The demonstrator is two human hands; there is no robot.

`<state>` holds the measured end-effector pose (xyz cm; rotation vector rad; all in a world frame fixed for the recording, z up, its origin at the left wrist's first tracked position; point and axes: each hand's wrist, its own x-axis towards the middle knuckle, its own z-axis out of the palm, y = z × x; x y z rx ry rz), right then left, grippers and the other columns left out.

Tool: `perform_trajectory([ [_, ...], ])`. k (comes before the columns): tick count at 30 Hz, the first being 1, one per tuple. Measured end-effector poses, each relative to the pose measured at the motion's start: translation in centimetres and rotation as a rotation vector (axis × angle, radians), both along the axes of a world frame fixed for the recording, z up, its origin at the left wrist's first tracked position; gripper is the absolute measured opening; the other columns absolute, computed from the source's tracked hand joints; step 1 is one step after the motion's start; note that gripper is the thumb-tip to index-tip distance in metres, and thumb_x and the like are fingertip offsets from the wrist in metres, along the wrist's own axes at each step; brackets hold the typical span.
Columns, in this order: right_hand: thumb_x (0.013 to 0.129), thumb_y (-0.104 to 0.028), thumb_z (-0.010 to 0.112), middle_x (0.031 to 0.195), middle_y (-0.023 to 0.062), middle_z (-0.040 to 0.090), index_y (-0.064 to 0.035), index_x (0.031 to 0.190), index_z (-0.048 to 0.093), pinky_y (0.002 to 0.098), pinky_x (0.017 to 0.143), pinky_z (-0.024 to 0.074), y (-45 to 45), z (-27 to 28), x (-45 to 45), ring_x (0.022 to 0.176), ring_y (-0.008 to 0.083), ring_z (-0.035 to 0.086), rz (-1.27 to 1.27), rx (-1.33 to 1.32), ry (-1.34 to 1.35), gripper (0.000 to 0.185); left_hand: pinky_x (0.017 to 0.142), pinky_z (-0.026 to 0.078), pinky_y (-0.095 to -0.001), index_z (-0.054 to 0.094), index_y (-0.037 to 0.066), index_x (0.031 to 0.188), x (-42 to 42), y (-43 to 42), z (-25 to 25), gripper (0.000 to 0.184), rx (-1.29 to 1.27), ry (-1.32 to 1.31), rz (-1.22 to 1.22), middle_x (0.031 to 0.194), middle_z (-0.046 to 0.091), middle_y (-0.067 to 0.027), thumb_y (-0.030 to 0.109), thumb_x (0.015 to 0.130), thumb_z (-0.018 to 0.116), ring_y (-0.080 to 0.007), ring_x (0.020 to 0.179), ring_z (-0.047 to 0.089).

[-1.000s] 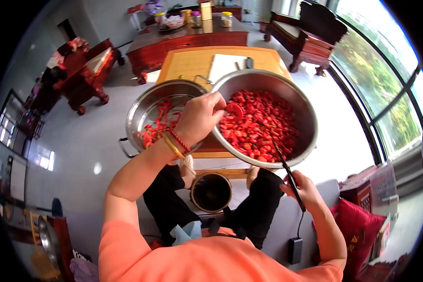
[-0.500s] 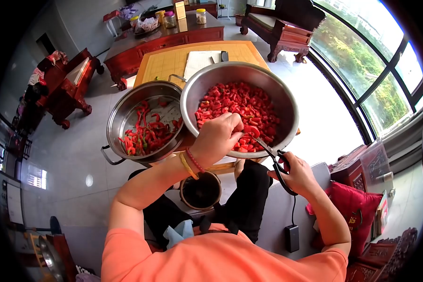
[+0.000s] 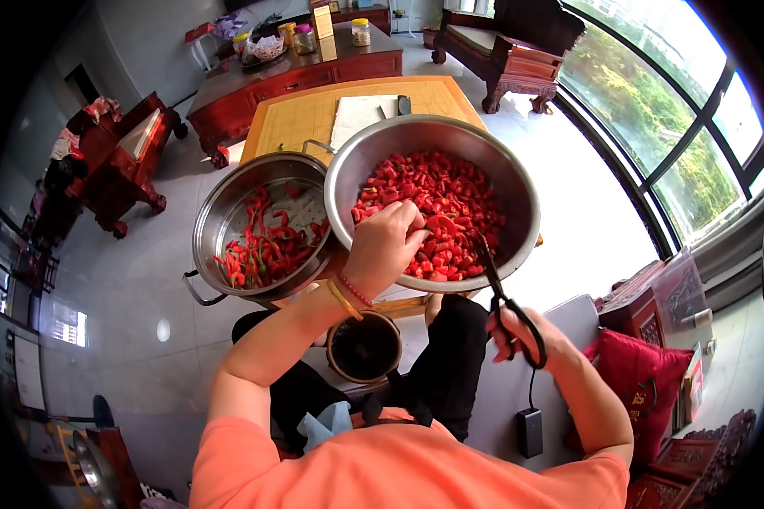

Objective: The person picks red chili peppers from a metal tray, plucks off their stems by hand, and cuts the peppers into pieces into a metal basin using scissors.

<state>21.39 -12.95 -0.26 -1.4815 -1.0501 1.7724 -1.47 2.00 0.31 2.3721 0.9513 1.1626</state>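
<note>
My left hand [image 3: 385, 248] is closed over the near left part of a large steel basin [image 3: 525, 182], pinching a red chili pepper [image 3: 440, 225]. Cut red pepper pieces [image 3: 437, 182] fill much of the basin. My right hand [image 3: 530, 335] grips black-handled scissors [image 3: 495, 284] at the basin's near right rim. Their blades point up into the basin, a little right of the held pepper, and look closed or nearly so. Left of the basin, a steel pot [image 3: 202, 222] with side handles holds whole red chilies [image 3: 267, 246].
Both vessels stand on a wooden table [image 3: 293, 110] with a white board [image 3: 361, 114] behind them. A dark round bucket [image 3: 363, 346] sits between my legs. A black adapter [image 3: 529, 433] hangs on a cord at my right. A red cushion [image 3: 641, 382] lies beyond it.
My right hand has drawn the scissors down and turned them more upright, away from the pepper. My left hand has shifted slightly left, still pinching a chili pepper.
</note>
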Motion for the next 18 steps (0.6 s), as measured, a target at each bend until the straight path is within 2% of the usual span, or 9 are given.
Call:
perform_trajectory([
  [2,0.089,-0.050,0.047,0.076,0.0034,0.050,-0.0015,0.101,0.051,0.0313,0.068,0.0528,-1.1,-0.9,-1.4,0.066,0.0121,0.054,-0.004,-0.062,0.245,0.050,0.060,0.046,-0.0344,0.052,0.002,0.078,0.3,-0.4,-0.2,0.015,-0.017,-0.048,-0.002,0.074,0.057,-0.0107,0.004,0.073,0.067,-0.0269,0.068,0.058],
  [3,0.089,-0.052,0.045,0.076,0.0027,0.050,-0.0023,0.099,0.051,0.0314,0.067,0.0526,-1.0,-1.1,-2.1,0.064,0.0114,0.052,0.013,-0.089,0.330,0.051,0.060,0.046,-0.0342,0.053,0.002,0.078,0.5,-0.6,-0.4,0.015,-0.027,-0.071,-0.004,0.074,0.057,-0.0106,0.004,0.073,0.067,-0.0267,0.068,0.058],
  [5,0.089,-0.052,0.040,0.074,0.0019,0.049,-0.0040,0.099,0.051,0.0362,0.072,0.0514,-0.9,-1.1,-3.0,0.063,0.0132,0.049,0.056,-0.012,0.349,0.050,0.059,0.045,-0.0339,0.053,0.002,0.078,1.0,-1.2,-0.6,0.016,-0.017,-0.090,-0.003,0.074,0.057,-0.0104,0.003,0.073,0.067,-0.0259,0.067,0.058],
  [8,0.090,-0.050,0.043,0.074,0.0012,0.049,-0.0043,0.097,0.051,0.0333,0.068,0.0528,-0.3,-1.5,-3.5,0.060,0.0112,0.050,-0.035,-0.017,0.458,0.046,0.059,0.045,-0.0335,0.053,0.002,0.078,1.3,-2.2,-0.9,0.016,-0.022,-0.083,-0.018,0.073,0.057,-0.0102,0.002,0.073,0.067,-0.0259,0.066,0.058],
  [11,0.090,-0.049,0.044,0.072,0.0006,0.049,-0.0053,0.095,0.050,0.0337,0.068,0.0530,0.4,-1.5,-3.7,0.059,0.0112,0.050,-0.081,-0.054,0.401,0.044,0.059,0.045,-0.0337,0.054,0.002,0.081,1.4,-2.6,-1.4,0.015,0.014,-0.080,-0.052,0.073,0.057,-0.0103,0.003,0.074,0.067,-0.0265,0.067,0.058],
  [18,0.090,-0.048,0.046,0.061,-0.0007,0.044,-0.0055,0.083,0.050,0.0309,0.056,0.0532,0.6,-1.3,-4.3,0.049,0.0090,0.046,-0.157,-0.008,0.242,0.044,0.057,0.047,-0.0313,0.055,0.002,0.077,1.3,-2.2,-1.5,0.012,-0.052,-0.105,0.015,0.071,0.060,-0.0100,0.004,0.075,0.066,-0.0237,0.064,0.060],
])
